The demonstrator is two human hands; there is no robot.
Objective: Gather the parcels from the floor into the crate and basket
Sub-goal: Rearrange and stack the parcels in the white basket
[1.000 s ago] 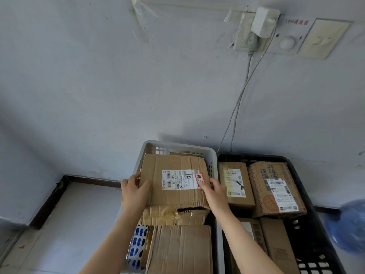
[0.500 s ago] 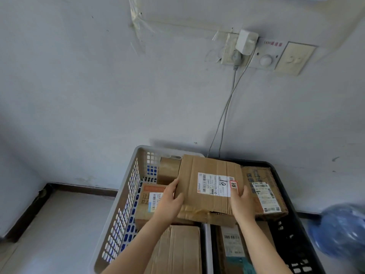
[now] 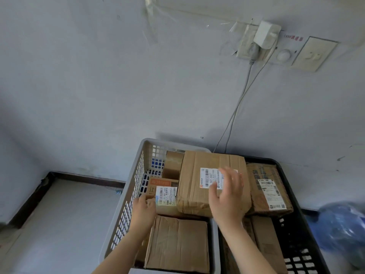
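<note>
A large cardboard parcel (image 3: 192, 186) with a white label lies on top of other parcels, straddling the grey basket (image 3: 126, 204) and the black crate (image 3: 296, 196). My right hand (image 3: 227, 196) hovers over its label with spread fingers, blurred, holding nothing. My left hand (image 3: 143, 210) is inside the basket with loose fingers against the near left corner of a smaller labelled parcel (image 3: 166, 194). A plain brown parcel (image 3: 177, 242) fills the basket's near end. In the crate, a crumpled labelled parcel (image 3: 266, 186) lies right of the large one.
Basket and crate stand side by side against a pale wall. Two cables (image 3: 237, 111) hang from a wall socket with a plug (image 3: 260, 38) down behind them. A blue plastic bag (image 3: 343, 230) sits to the crate's right. Bare floor (image 3: 59, 224) lies left of the basket.
Both hands carried the large parcel rightwards and set it down across the basket and crate. They have let go; the left hand dropped to the smaller parcel, the right lifted off.
</note>
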